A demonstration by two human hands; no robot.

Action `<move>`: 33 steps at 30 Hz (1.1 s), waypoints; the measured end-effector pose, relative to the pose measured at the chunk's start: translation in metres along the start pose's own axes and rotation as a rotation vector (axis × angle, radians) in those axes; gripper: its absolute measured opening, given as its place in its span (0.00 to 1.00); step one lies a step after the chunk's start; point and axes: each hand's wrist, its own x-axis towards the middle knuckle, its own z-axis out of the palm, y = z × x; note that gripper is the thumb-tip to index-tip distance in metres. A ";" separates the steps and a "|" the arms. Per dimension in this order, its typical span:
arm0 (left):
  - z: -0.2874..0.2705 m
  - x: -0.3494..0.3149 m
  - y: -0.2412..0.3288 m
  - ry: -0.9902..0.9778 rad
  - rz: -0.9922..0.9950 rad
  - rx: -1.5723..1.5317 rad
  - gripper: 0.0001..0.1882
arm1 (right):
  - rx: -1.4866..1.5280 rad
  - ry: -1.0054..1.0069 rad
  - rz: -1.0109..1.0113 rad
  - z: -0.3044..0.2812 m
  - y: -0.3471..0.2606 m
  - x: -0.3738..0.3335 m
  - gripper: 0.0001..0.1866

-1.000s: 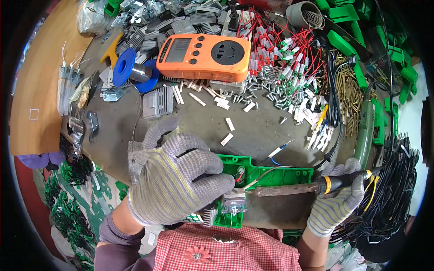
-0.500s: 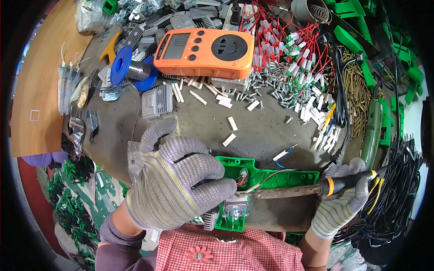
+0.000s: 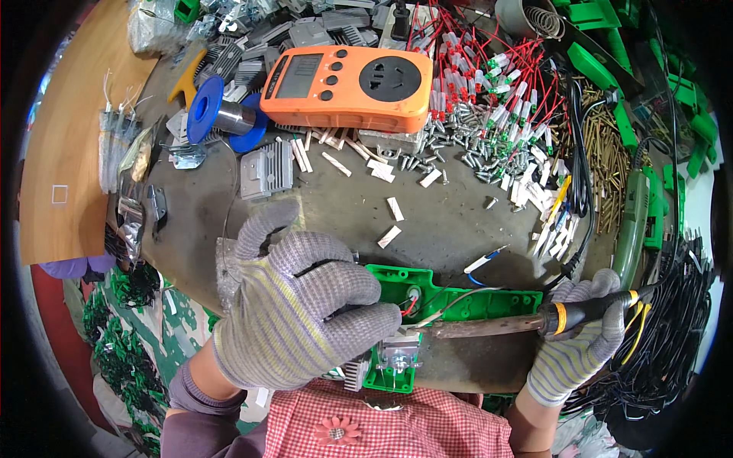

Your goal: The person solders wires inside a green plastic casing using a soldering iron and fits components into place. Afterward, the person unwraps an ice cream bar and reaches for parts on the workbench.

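Note:
My left hand (image 3: 305, 313), in a grey striped knit glove, reaches over a green plastic housing (image 3: 489, 303). Its index finger bends down to the metal part (image 3: 399, 349) in the housing; the thumb and whatever it pinches are hidden. A red wire (image 3: 410, 307) and a pale cable (image 3: 450, 307) show beside that fingertip. My right hand (image 3: 576, 347), gloved alike, closes around the dark handle of a soldering iron (image 3: 489, 327). The iron's shaft points left, its end at the metal part by my left fingertips.
An orange power meter (image 3: 347, 88) lies beyond my hands, beside a blue solder spool (image 3: 206, 111). Screws (image 3: 473, 149), red-wired indicator lamps (image 3: 496, 84) and grey heat sinks (image 3: 266, 169) are piled around it. Black cables (image 3: 657, 336) crowd the right; a green hand tool (image 3: 632, 221) lies there.
Almost nothing differs. The whole view shifts very slightly, while both hands and the soldering iron keep their places at the green housing.

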 end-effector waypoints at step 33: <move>0.000 -0.002 0.000 -0.004 0.015 0.046 0.15 | 0.044 -0.225 0.133 -0.028 -0.009 0.001 0.25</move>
